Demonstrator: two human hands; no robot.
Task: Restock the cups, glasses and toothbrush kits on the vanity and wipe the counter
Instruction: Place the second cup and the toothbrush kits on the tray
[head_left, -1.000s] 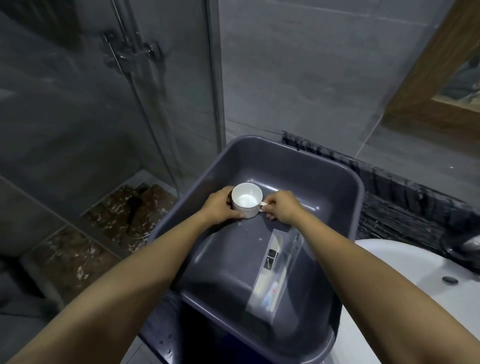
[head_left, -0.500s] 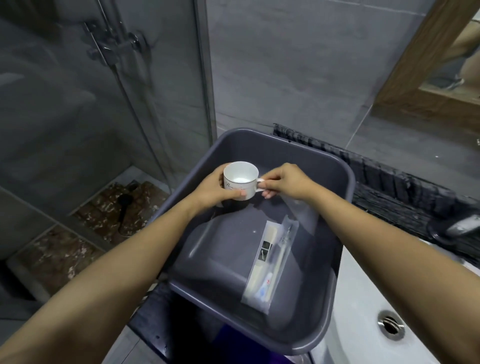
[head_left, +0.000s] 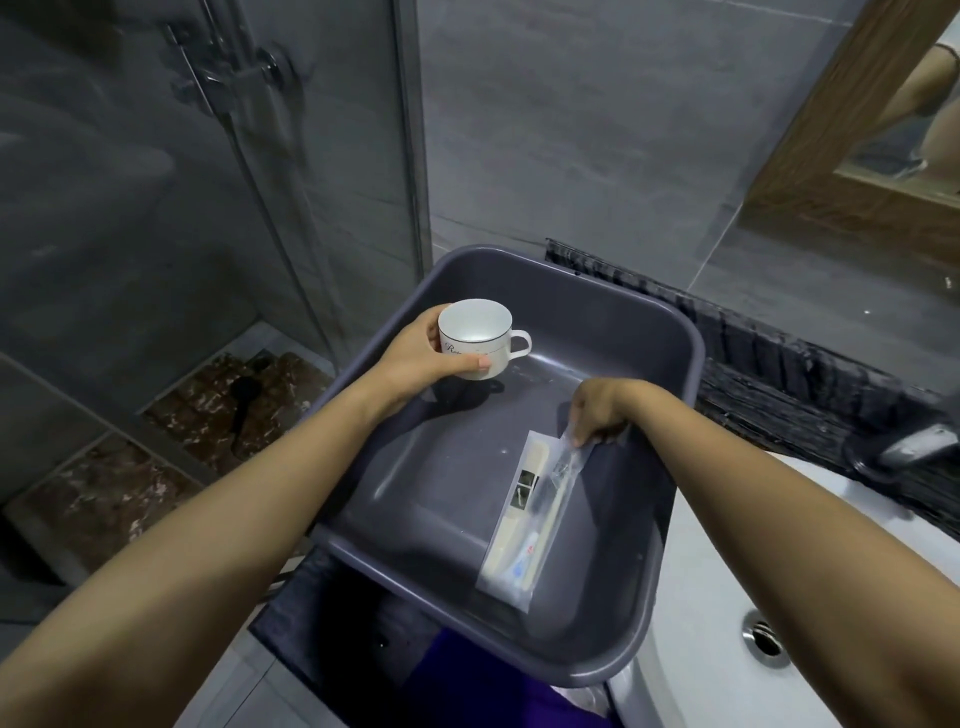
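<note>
My left hand (head_left: 423, 353) holds a white cup (head_left: 475, 338) with a thin dark band and a handle, lifted above the far left part of a grey plastic tub (head_left: 670, 332). Inside the tub lie clear-wrapped toothbrush kits (head_left: 535, 512), stretching from the middle toward the near right. My right hand (head_left: 605, 408) is down in the tub, its fingers pinching the far end of the kit wrapper.
The tub sits on the dark stone counter (head_left: 810, 395), overhanging its left end. A white basin (head_left: 701, 613) with a drain (head_left: 763, 636) is at the right, a chrome tap (head_left: 914, 449) above it. A glass shower screen (head_left: 208, 208) stands left, and a wood-framed mirror (head_left: 831, 130) hangs upper right.
My right hand let go of the cup's handle and dropped to the toothbrush kits. My left hand raised the cup alone, up and to the left.
</note>
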